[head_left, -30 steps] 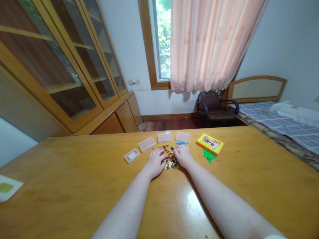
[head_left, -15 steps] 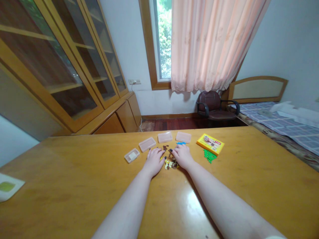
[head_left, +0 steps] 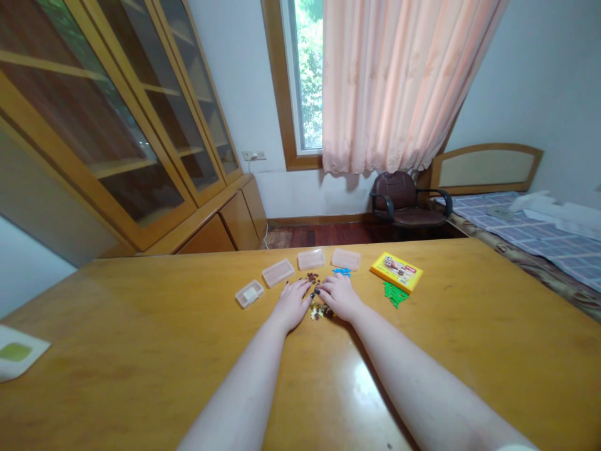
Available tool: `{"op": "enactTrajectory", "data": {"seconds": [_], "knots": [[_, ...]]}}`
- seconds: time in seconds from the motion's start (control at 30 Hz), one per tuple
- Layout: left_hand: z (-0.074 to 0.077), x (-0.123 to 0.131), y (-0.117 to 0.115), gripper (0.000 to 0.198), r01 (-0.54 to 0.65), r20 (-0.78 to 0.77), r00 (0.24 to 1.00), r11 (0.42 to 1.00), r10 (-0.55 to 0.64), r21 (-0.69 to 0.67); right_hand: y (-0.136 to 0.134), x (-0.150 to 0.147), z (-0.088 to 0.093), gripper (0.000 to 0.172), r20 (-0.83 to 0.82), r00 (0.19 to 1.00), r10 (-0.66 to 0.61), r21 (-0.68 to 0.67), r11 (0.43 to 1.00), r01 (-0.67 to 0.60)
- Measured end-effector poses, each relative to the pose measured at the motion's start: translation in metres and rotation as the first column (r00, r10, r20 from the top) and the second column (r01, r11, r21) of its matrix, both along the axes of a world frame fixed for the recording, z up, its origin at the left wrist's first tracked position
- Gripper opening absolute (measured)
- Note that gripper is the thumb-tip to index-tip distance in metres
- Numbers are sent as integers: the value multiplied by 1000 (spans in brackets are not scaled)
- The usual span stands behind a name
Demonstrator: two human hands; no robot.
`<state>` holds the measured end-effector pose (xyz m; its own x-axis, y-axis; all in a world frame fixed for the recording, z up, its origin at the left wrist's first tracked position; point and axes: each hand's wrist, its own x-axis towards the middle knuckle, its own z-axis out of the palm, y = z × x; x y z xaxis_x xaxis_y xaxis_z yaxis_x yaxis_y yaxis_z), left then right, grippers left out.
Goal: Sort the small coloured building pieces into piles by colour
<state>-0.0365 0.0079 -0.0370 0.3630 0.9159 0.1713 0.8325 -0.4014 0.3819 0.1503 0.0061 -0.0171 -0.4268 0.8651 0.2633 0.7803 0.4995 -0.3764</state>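
My left hand (head_left: 292, 305) lies palm down on the table, fingers stretched forward and thumb apart, at the left side of a small pile of cream and brown building pieces (head_left: 321, 312). Opposite it, my right hand (head_left: 344, 297) rests over the right part of the pile, its thumb stretched toward my left thumb so that the two tips almost meet. Some pieces are hidden under its fingers. Just beyond the fingertips are loose brown pieces (head_left: 312, 277). A cluster of blue pieces (head_left: 342, 272) lies at the right fingertips. Neither hand visibly holds anything.
Shallow clear plastic boxes stand in an arc behind the hands, the leftmost box (head_left: 249, 294) with a pale item inside. To the right are a yellow picture box (head_left: 397, 272) and green pieces (head_left: 395, 293). A white-and-green item (head_left: 21, 352) sits at the table's left edge.
My right hand has shifted slightly left and its thumb has come down beside my left thumb. More of the blue pieces shows. My left hand stays nearly where it was.
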Motion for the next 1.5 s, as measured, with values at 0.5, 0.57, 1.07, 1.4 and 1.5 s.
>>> {"op": "enactTrajectory", "data": {"seconds": [0.5,0.57,1.07,1.4,1.5], "knots": [[-1,-2,2,36,-29,186,982,999,34,-33,2,6,-1,37,-25,999,-43,32,999,44],[-1,-1,2,35,-24,225,974,1000,27,-18,2,4,-2,35,-6,1000,-8,24,1000,8],[-5,4,9,34,-60,127,991,997,53,52,7,1,-10,35,-8,1000,-24,41,999,24],[-3,-3,11,27,-124,240,967,980,84,158,14,14,-13,44,-273,945,-179,-59,984,169],[-1,-3,10,24,-198,262,952,970,156,143,17,16,-17,43,-397,899,-185,-151,979,135]]}}
